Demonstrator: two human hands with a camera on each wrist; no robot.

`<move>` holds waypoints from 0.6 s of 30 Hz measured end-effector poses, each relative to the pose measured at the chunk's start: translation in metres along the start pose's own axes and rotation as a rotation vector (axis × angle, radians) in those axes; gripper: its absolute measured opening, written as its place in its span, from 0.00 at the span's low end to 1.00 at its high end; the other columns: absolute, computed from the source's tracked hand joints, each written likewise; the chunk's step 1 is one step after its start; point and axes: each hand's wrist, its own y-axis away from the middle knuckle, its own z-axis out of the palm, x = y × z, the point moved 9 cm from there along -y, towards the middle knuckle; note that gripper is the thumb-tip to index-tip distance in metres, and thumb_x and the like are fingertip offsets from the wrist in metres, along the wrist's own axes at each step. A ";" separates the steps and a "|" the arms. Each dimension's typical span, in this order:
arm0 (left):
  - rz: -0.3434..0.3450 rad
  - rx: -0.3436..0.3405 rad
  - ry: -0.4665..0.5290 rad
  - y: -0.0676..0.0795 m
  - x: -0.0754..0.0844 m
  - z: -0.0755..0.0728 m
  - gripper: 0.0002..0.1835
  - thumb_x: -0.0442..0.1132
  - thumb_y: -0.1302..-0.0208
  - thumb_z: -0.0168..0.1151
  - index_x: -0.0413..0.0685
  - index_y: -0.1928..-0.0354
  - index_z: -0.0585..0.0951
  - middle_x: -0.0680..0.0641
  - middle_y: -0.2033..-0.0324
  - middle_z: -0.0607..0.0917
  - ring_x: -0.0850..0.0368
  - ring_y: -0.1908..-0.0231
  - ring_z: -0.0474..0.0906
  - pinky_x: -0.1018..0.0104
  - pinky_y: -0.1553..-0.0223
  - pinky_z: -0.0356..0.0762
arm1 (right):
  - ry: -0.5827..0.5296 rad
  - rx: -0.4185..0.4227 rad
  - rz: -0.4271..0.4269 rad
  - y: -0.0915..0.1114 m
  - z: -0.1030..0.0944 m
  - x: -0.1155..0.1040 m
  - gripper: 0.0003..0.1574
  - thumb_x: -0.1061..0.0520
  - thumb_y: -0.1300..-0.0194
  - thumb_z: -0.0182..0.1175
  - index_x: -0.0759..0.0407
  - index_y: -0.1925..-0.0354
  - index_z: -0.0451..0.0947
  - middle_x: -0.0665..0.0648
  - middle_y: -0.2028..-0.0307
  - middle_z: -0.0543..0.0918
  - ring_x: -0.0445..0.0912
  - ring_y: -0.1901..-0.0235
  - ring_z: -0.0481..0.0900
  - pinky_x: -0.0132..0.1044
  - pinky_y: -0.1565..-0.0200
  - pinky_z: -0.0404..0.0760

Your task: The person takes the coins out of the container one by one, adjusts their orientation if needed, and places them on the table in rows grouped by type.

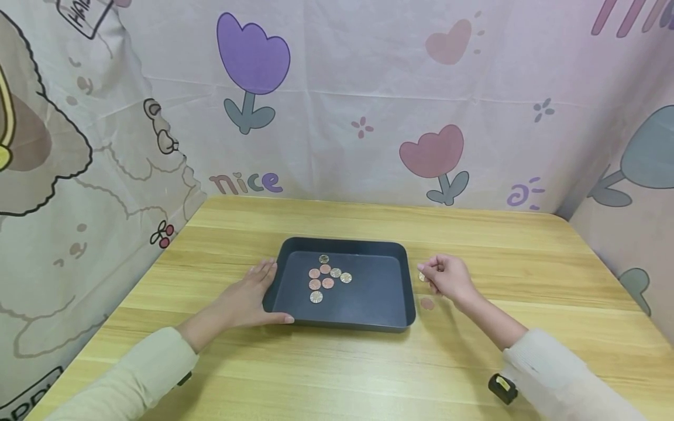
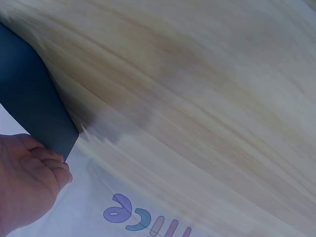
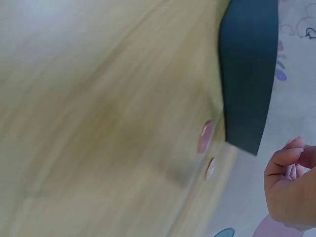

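A dark shallow rectangular tray [image 1: 363, 316] rests on the wooden table with several gold and copper-coloured coins [image 1: 327, 283] lying in its left half. Against the tray's left wall lies my left hand [image 1: 247, 298], the fingers along the side and the thumb at the front edge. Beyond the right wall, my right hand [image 1: 447, 278] has curled fingers, with thumb and forefinger tips together; I cannot tell if a coin is between them. A pale gold coin [image 1: 422, 276] shows right at those fingertips. On the table nearer me lies a copper coin [image 1: 427, 303]; the right wrist view shows both coins [image 3: 205, 137] lying flat.
Wood-grain table surface [image 1: 337, 374] surrounds the tray. A printed cloth [image 1: 337, 70] hangs behind the table and along both sides. Beside the right sleeve is a small black device [image 1: 502, 389] with a yellow label.
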 end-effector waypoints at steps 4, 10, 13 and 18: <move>0.002 0.003 0.000 0.000 0.000 0.000 0.65 0.76 0.59 0.57 0.29 0.32 0.54 0.33 0.31 0.54 0.36 0.31 0.50 0.43 0.35 0.58 | -0.041 0.006 -0.019 -0.004 0.009 -0.010 0.11 0.62 0.37 0.57 0.73 0.67 0.73 0.50 0.85 0.74 0.36 0.90 0.66 0.26 0.86 0.67; 0.004 0.004 -0.001 0.000 0.000 0.000 0.65 0.77 0.59 0.57 0.30 0.32 0.54 0.33 0.31 0.54 0.36 0.31 0.50 0.43 0.34 0.57 | -0.051 0.009 -0.048 -0.009 0.023 -0.025 0.11 0.61 0.38 0.58 0.72 0.68 0.74 0.52 0.85 0.74 0.36 0.91 0.66 0.25 0.86 0.68; 0.006 0.006 -0.001 0.000 0.000 0.000 0.65 0.77 0.59 0.57 0.30 0.32 0.54 0.33 0.31 0.54 0.36 0.31 0.50 0.44 0.34 0.57 | -0.066 0.007 -0.044 -0.012 0.030 -0.031 0.11 0.60 0.37 0.58 0.71 0.67 0.75 0.52 0.84 0.75 0.37 0.90 0.67 0.26 0.86 0.68; 0.002 0.007 0.003 0.000 -0.001 0.000 0.65 0.77 0.59 0.57 0.30 0.32 0.54 0.33 0.31 0.55 0.36 0.31 0.50 0.44 0.34 0.58 | -0.099 -0.010 -0.048 -0.017 0.043 -0.039 0.11 0.60 0.37 0.59 0.70 0.65 0.75 0.51 0.84 0.74 0.38 0.89 0.67 0.26 0.87 0.67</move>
